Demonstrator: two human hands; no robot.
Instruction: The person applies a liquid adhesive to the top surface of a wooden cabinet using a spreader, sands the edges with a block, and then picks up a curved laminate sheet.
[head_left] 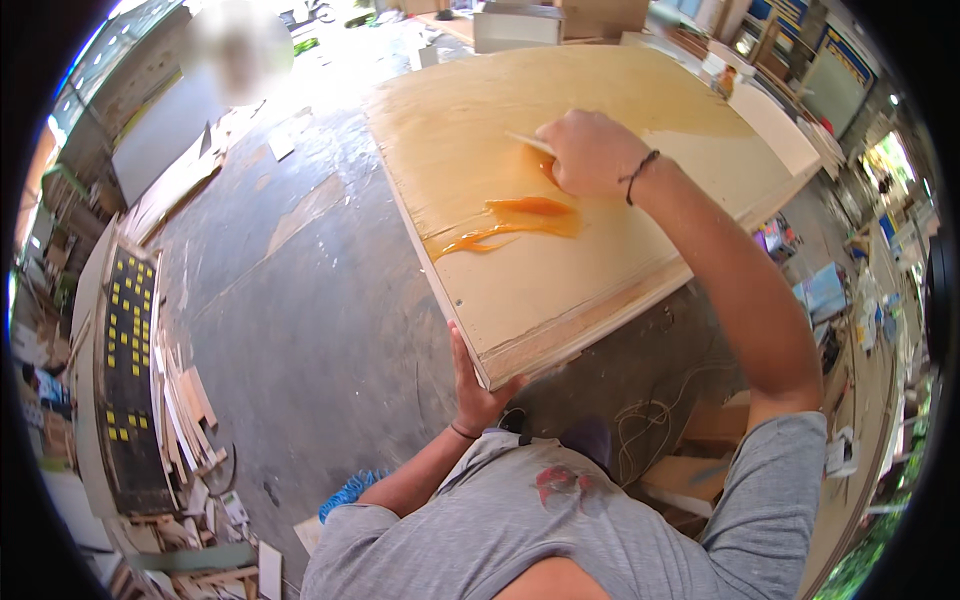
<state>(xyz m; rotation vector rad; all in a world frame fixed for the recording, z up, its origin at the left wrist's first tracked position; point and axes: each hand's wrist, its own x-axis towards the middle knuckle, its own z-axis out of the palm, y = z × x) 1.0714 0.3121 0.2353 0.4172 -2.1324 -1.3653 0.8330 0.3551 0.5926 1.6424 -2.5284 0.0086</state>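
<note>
Head view, from my end. Board (pixel 580 290) lies in front of the person, its near corner toward the body. Left hand (pixel 482 398) is spread around that corner, fingers up one side, thumb along the other. Right hand (pixel 595 155) is over the board, pinching a thin pale spreader (pixel 528 141), partly hidden by the knuckles; exact contact I can't tell.

Amber liquid (pixel 535 214) sits in a thick streak, one tail reaching the left edge. My worry: a push that way could send it over the side and down toward the left hand. Uneven pressure could leave ridges. A weak brace could let the board shift; its support is hidden from me. Loose cord (pixel 650 418) on the floor nearby could snag a foot.
</note>
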